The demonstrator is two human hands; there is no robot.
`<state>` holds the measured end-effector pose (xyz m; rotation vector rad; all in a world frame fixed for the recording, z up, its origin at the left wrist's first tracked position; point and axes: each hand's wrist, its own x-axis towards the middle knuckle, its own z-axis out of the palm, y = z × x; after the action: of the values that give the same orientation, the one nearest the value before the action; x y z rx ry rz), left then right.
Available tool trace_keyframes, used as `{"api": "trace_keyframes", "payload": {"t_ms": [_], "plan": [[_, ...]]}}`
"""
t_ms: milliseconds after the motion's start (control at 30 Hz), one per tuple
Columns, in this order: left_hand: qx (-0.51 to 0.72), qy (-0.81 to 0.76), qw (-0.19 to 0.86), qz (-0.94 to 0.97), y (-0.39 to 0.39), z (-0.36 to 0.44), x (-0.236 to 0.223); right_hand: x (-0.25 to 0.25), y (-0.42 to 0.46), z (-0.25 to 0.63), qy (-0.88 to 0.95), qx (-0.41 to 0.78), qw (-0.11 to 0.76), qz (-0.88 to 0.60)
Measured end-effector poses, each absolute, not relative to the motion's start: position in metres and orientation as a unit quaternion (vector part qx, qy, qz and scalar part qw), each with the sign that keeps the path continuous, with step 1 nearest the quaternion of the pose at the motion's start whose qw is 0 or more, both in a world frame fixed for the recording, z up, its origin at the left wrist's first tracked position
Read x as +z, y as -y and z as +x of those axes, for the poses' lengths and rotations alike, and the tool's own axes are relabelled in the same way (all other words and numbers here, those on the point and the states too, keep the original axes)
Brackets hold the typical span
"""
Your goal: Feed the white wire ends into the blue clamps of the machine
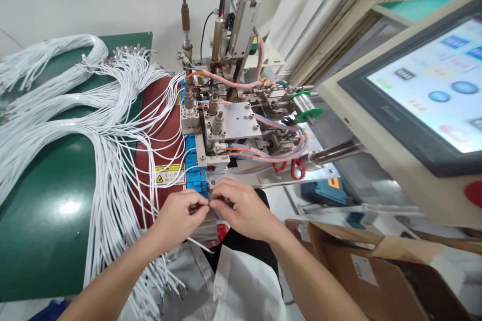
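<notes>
Beside the machine (pixel 239 123), left hand (pixel 184 215) and right hand (pixel 243 210) meet, each grip pinched, on what I cannot tell; white wires (pixel 107 175) lie left of the machine.

Left hand (pixel 181 214): bare, thumb and forefinger pinched together. Right hand (pixel 243 206): bare, back uppermost, fingers curled, fingertips (pixel 214 203) at the left's. Left forearm (pixel 120 267), right forearm (pixel 311 268): bare, angled inward, converging at the hands.

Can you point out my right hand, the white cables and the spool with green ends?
Right hand (pixel 243 208), head view: back of the hand.
White cables (pixel 101 180), head view: strands hanging down.
Spool (pixel 302 104), head view: wound middle.
</notes>
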<state>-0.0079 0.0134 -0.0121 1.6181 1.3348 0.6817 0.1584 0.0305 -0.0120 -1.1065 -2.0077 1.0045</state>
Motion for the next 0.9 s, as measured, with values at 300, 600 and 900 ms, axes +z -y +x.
{"api": "trace_keyframes", "payload": {"t_ms": [300, 600, 900], "plan": [[0.351, -0.594, 0.542, 0.48, -0.01, 0.0, -0.019, -0.041, -0.012, 0.127, 0.5, 0.472, 0.503, -0.524], [0.349, -0.597, 0.507, 0.514, -0.009, 0.0, -0.026, -0.039, -0.019, 0.133, 0.406, 0.561, 0.493, -0.526], [0.339, -0.602, 0.451, 0.565, -0.005, 0.0, -0.036, -0.046, -0.01, 0.13, 0.451, 0.492, 0.499, -0.553]]}}
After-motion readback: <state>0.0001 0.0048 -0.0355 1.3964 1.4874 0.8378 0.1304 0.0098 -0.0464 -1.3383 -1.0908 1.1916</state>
